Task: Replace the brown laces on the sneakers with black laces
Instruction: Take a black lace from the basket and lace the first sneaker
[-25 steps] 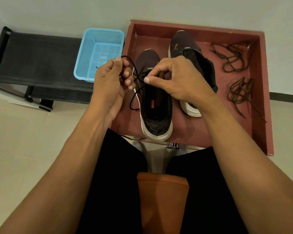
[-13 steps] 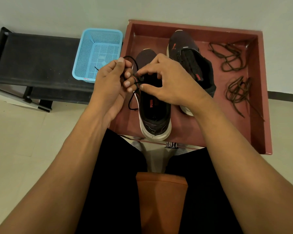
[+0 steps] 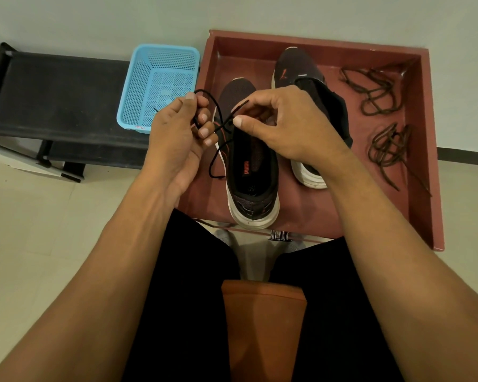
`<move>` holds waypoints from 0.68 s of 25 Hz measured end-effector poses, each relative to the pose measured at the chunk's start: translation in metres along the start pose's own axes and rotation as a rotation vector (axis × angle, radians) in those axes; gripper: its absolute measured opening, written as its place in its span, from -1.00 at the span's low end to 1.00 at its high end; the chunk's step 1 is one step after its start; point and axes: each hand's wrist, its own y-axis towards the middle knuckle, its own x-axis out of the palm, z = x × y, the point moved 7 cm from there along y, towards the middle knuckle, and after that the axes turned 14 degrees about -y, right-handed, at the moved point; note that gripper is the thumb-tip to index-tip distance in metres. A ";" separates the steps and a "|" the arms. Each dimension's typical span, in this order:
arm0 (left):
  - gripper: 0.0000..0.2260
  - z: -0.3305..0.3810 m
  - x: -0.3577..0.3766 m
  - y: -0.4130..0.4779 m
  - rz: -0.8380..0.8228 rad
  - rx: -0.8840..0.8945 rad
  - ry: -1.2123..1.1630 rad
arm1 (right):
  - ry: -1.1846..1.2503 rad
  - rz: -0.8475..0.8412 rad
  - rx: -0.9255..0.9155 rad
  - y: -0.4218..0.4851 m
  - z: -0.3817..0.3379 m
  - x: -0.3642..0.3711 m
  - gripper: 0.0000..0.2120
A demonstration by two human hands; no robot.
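Observation:
Two dark sneakers stand in a red-brown tray [image 3: 425, 133]. The near sneaker [image 3: 253, 172] has its heel toward me; the far sneaker [image 3: 298, 67] stands behind my right hand. A thin black lace [image 3: 217, 158] loops over the near sneaker's left side. My left hand [image 3: 174, 139] pinches one stretch of it between thumb and fingers. My right hand [image 3: 282, 128] pinches the lace's other end above the shoe's eyelets, which it hides. Two brown laces, one [image 3: 375, 89] behind the other [image 3: 389, 150], lie bundled on the tray's right side.
A blue plastic basket [image 3: 160, 81] sits left of the tray on a black bench [image 3: 53, 89], a short dark lace end showing inside it. A pale wall is behind. My legs and an orange-brown stool edge [image 3: 262, 312] fill the foreground.
My right hand lifted off the shoe's tongue and now pinches the lace tip higher, pulling it up and right. My left hand keeps its hold, barely shifted.

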 end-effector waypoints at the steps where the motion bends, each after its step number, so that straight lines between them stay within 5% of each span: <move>1: -0.77 0.000 0.000 0.000 0.001 0.001 0.003 | 0.024 0.003 0.004 0.000 0.000 0.000 -0.83; 10: -0.81 -0.001 -0.004 -0.001 0.057 0.008 0.071 | 0.113 0.033 0.058 -0.001 0.004 -0.006 -0.84; 14: -0.77 0.023 -0.018 -0.001 0.202 0.375 0.754 | 0.107 0.110 0.171 -0.002 0.013 -0.015 -0.69; 17: -0.76 0.018 0.021 -0.010 -0.101 0.600 1.033 | 0.074 0.102 0.185 -0.003 0.012 -0.015 -0.64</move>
